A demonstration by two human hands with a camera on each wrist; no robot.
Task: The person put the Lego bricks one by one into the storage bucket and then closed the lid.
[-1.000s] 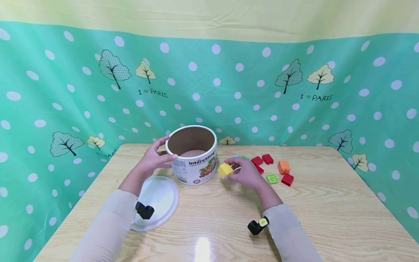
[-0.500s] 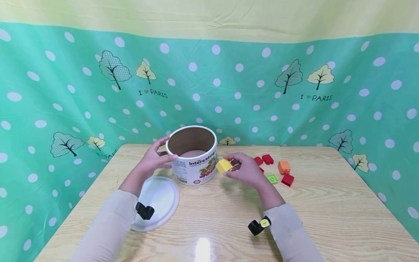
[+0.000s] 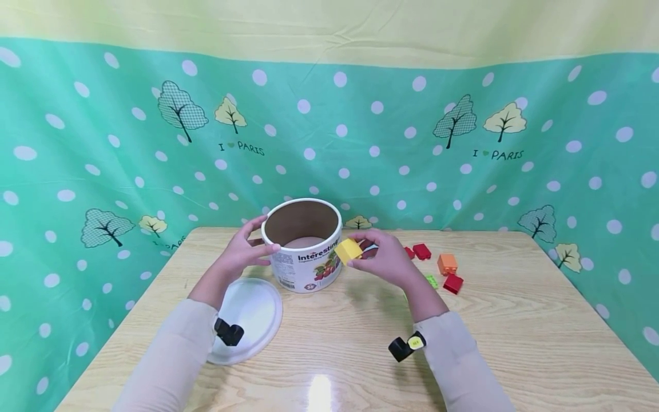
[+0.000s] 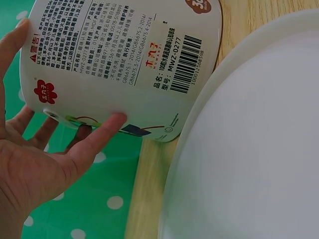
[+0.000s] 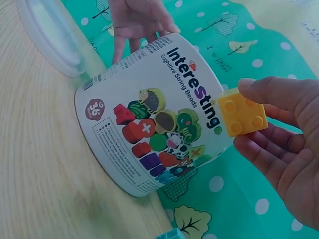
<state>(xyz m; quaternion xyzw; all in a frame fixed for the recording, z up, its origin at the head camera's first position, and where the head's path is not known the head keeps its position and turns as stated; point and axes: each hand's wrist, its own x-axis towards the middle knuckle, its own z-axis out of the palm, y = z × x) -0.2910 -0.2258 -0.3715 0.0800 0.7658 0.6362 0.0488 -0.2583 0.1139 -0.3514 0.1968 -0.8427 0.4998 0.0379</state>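
Note:
A round white tub (image 3: 288,268) with a printed label stands upright near the table's back edge, its mouth uncovered and only the bare floor showing inside. Against its left side rests my left hand (image 3: 242,249), thumb at the front of the rim; the left wrist view shows those fingers spread and fairly straight along the wall. My right hand (image 3: 383,257) pinches a yellow building block (image 3: 348,250) between thumb and fingers, just right of the tub and below its rim. In the right wrist view the studs of the yellow block (image 5: 241,113) face the camera.
The tub's white lid (image 3: 252,315) lies flat on the table under my left forearm. Right of my right hand are an orange block (image 3: 447,264), red blocks (image 3: 453,284) and a light green piece (image 3: 431,281). A polka-dot curtain (image 3: 329,126) hangs behind the table.
My right hand has risen slightly and shifted a little left with the yellow block, now closer to the tub's rim. The left hand and tub have stayed put.

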